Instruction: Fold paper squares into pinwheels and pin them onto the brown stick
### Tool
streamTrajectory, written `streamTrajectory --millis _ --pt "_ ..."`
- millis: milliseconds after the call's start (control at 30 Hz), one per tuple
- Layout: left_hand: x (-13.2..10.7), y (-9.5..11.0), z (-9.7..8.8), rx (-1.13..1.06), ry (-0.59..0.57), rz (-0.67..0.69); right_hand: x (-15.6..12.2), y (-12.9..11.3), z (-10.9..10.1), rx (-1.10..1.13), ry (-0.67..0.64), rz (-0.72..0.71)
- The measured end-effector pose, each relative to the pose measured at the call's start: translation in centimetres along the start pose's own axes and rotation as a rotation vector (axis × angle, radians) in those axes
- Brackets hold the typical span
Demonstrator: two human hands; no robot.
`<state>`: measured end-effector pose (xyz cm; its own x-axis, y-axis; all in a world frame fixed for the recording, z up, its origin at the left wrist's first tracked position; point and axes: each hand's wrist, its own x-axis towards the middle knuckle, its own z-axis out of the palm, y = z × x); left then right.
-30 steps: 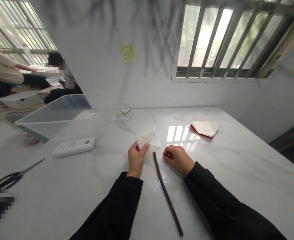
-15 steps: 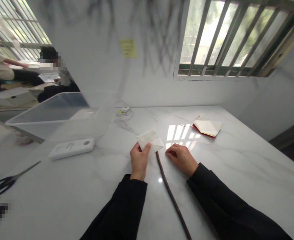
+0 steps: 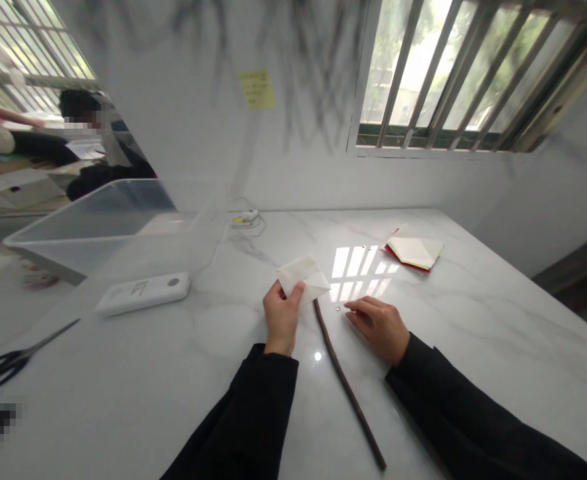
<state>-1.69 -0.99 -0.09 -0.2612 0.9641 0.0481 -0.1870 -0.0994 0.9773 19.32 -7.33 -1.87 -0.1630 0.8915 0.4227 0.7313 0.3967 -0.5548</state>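
Between the thumb and fingers of my left hand is a folded piece of white paper, tilted above the table. A thin dark brown stick lies on the table between my forearms, its far end reaching up to the paper's lower edge. My right hand rests low over the table with its thumb and fingers apart and nothing in them. Just left of those fingertips lies a tiny shiny bit, too small to name.
Stacked coloured paper sheets lie at the back right. On the left are a clear plastic bin, a white oblong device and black-handled scissors. A small white cabled device sits by the wall. Other people are beyond the bin.
My right hand has shifted right and its fingers have parted. The tiny shiny bit now shows on the table where those fingertips were. My left hand keeps hold of the paper.
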Motion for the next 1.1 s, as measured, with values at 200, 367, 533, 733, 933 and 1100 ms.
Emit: streamTrajectory --millis 200,367,533,733,933,1100 --pt "0.1 0.0 0.1 0.034 0.017 0.011 1.6 -1.0 0.6 0.019 -0.087 0.014" --pt "0.2 -0.2 0.0 0.026 0.002 0.009 4.3 0.4 1.0 -0.022 -0.108 -0.016" --pt "0.5 -0.5 -0.3 0.029 -0.006 0.02 7.8 4.8 -1.0 -0.122 0.098 0.102" --pt "0.6 -0.8 -0.3 0.036 -0.038 0.021 6.8 6.2 -2.3 -0.121 0.245 0.168" --pt "0.4 -0.4 0.0 0.056 -0.16 0.038 4.8 1.3 -0.1 0.375 0.194 0.196" --pt "0.4 -0.1 0.3 0.197 -0.278 0.098 3.9 -1.7 1.9 0.559 0.143 0.256"
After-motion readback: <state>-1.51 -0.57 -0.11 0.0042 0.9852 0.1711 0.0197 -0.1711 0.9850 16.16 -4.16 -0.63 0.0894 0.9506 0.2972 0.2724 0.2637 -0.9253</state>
